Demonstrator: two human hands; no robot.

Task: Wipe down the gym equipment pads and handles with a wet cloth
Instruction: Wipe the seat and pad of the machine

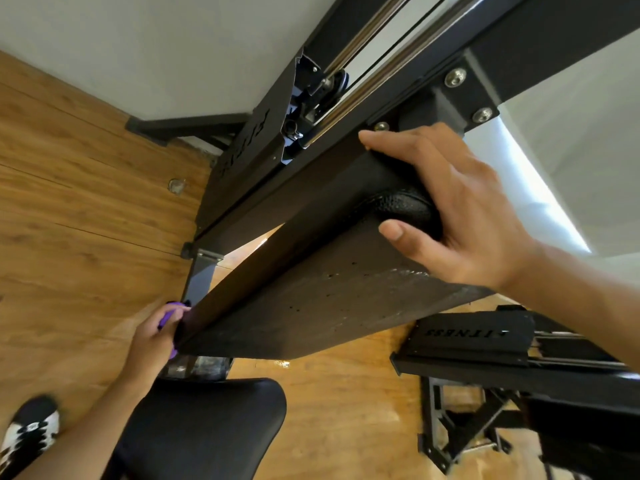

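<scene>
Fingers of the left hand (152, 336) are curled round a small bunched purple cloth (168, 316), pressing it against the lower end of the long black padded backrest (311, 299). That end is where the cloth sits, half hidden behind the pad's corner. Further left of the backrest, a black-and-white patterned shoe (29, 431) stands on the warm brown wood-plank floor (69, 202). The backrest slants from lower left up to upper right. Its cover is matt black and finely grained like leather, dotted with small specks or pinholes, and has a greyish, faintly shiny patch toward its upper end; whether that patch is damp or worn cannot be told. Directly below its lower end lies a rounded, smoother black seat pad (204, 420). Behind the backrest rises a black steel machine frame (519, 46) with two chrome guide rods (349, 81). A black steel cover plate (242, 143) on it carries cut-out letters too shadowed to read. At the backrest's upper end the right hand (460, 209) grasps the pad, its fingers hooked over the top edge and its thumb laid on the near face. Below and to the right of the backrest, a second black plate (467, 336) has cut-out letters reading "FITNESS", seen upside down.
</scene>
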